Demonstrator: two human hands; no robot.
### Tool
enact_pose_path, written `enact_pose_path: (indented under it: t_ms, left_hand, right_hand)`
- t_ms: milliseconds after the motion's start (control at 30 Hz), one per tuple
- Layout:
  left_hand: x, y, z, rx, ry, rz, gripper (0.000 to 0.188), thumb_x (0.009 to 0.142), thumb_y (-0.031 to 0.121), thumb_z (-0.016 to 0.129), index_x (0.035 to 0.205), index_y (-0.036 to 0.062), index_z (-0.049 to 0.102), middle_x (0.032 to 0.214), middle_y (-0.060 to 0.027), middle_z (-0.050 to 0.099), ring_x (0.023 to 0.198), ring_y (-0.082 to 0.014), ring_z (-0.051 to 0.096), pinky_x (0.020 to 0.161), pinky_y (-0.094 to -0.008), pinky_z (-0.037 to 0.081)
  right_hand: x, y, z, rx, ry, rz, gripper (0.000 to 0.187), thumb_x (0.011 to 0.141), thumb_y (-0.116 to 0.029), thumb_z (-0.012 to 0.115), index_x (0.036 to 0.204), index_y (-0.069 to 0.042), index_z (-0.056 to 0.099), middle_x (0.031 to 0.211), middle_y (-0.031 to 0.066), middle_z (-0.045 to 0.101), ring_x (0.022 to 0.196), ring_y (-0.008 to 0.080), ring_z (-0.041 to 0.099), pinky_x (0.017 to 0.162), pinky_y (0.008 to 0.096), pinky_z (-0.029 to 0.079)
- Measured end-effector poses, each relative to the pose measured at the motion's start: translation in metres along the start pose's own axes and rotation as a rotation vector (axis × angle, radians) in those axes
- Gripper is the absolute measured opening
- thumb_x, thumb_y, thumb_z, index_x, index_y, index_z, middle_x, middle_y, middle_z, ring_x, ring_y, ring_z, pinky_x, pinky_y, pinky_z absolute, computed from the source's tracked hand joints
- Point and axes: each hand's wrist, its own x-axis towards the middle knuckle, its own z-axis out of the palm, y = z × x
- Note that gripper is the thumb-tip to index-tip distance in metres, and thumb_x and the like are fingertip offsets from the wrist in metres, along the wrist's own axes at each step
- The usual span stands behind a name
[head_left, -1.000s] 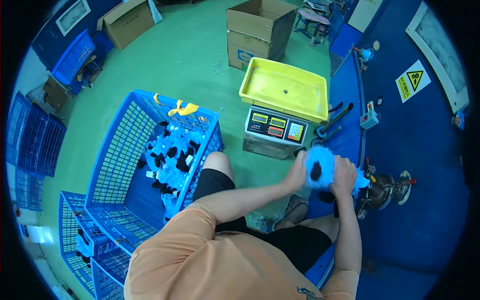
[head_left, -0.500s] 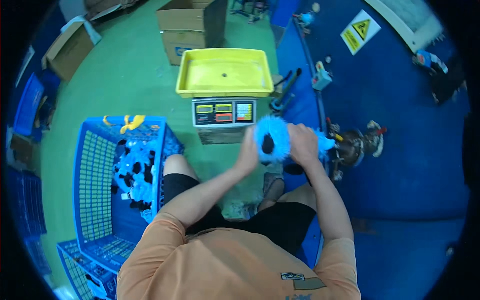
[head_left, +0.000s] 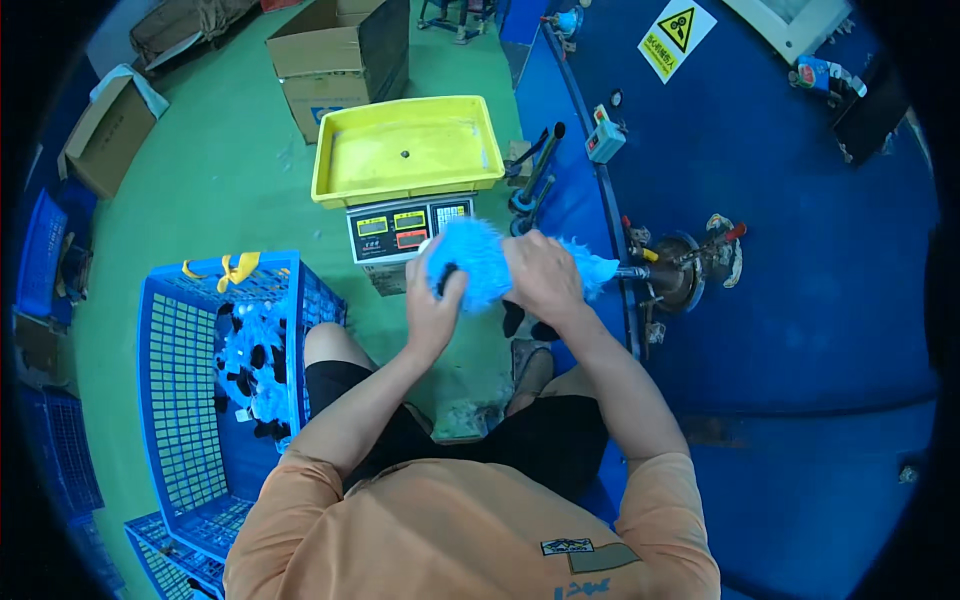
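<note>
Both my hands hold a fluffy blue plush toy [head_left: 472,262] with black patches, up in front of the scale. My left hand [head_left: 432,312] closes around its rounded left end, with the thumb beside a black patch. Wrapped over its middle is my right hand [head_left: 545,278]. The toy's narrower right end [head_left: 597,268] meets a metal nozzle [head_left: 632,272] that sticks out of the blue machine; how far the nozzle goes in is hidden. Dark pieces [head_left: 528,325] hang below my right hand, apparently part of the toy.
A yellow tray [head_left: 405,180] sits on a digital scale [head_left: 385,232] ahead. At my left stands a blue crate [head_left: 180,400] with several blue-and-black plush pieces [head_left: 255,360]. The blue machine [head_left: 780,330] with valves fills the right side. Cardboard boxes [head_left: 325,95] stand farther off.
The view has shifted, so the surroundings sit farther left. The plush has moved left with both hands, showing more of the nozzle. My left thumb now lies across the plush's front.
</note>
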Motion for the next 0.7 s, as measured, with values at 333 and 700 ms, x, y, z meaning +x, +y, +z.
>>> enact_pose_path:
  t_ms: [333,700]
  left_hand:
    - [0.007,0.014,0.048,-0.397,-0.303,-0.268,0.055,0.097,0.028,0.056,0.146,0.0057,0.042,0.133,-0.0188,0.053,0.115,-0.0281,0.053,0.104,-0.037,0.039]
    - [-0.005,0.006,0.038,-0.231,-0.293,-0.067,0.061,0.099,0.021,0.056,0.153,0.0057,0.033,0.138,-0.0158,0.05,0.119,-0.0274,0.052,0.107,-0.0356,0.038]
  right_hand:
    - [-0.033,0.068,0.004,-0.071,0.23,0.285,0.025,0.093,-0.029,0.06,0.079,-0.009,0.056,0.068,0.0093,0.056,0.059,0.0297,0.053,0.056,0.0446,0.043]
    - [-0.025,0.06,-0.005,-0.07,0.269,0.338,0.028,0.092,-0.023,0.06,0.069,-0.008,0.052,0.059,0.0116,0.052,0.055,0.0317,0.053,0.051,0.0457,0.04]
